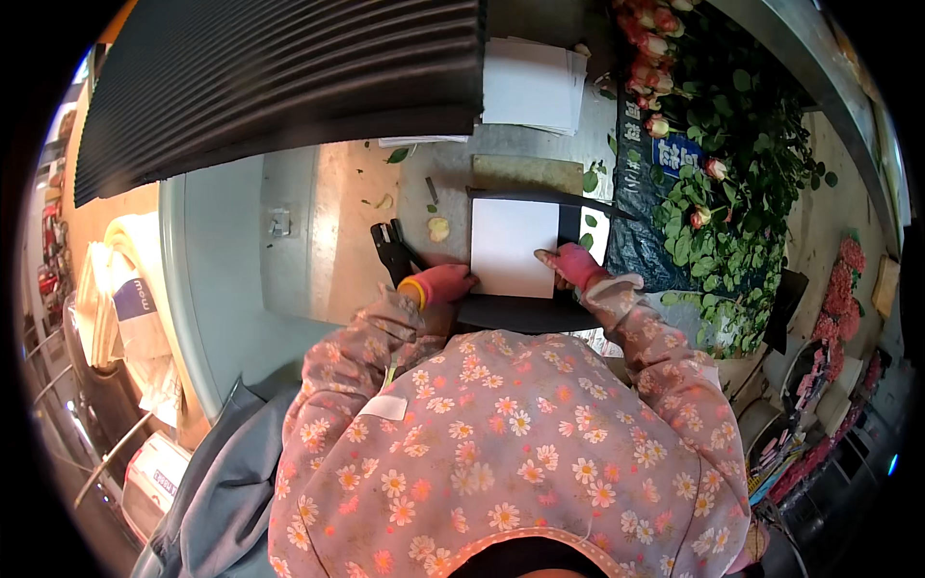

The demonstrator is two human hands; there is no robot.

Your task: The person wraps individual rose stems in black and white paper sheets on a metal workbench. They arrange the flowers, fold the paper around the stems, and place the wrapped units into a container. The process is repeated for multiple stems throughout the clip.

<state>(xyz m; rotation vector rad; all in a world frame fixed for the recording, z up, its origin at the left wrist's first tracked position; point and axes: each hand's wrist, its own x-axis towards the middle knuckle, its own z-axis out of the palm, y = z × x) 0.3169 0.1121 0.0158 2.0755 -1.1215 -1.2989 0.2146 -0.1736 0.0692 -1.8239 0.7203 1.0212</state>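
Observation:
A white rectangular sheet (515,241) lies over a black sheet or board (525,316) in front of me. My left hand (445,283), in a pink glove, is closed at the white sheet's lower left edge. On its right edge my right hand (576,266), also gloved in pink, grips with the thumb on top and the other fingers partly hidden. A black handled tool (393,252), maybe a stapler or cutters, lies just beyond my left hand. Behind the white sheet sits a flat greyish-tan block or board (527,173).
Pink and white roses (655,77) with leafy stems (718,231) cover the right side, over dark printed plastic (641,207). A stack of white sheets (533,87) lies at the back. Black corrugated material (289,77) overhangs the far left. Petals (438,229) and leaves litter the metal table (337,193).

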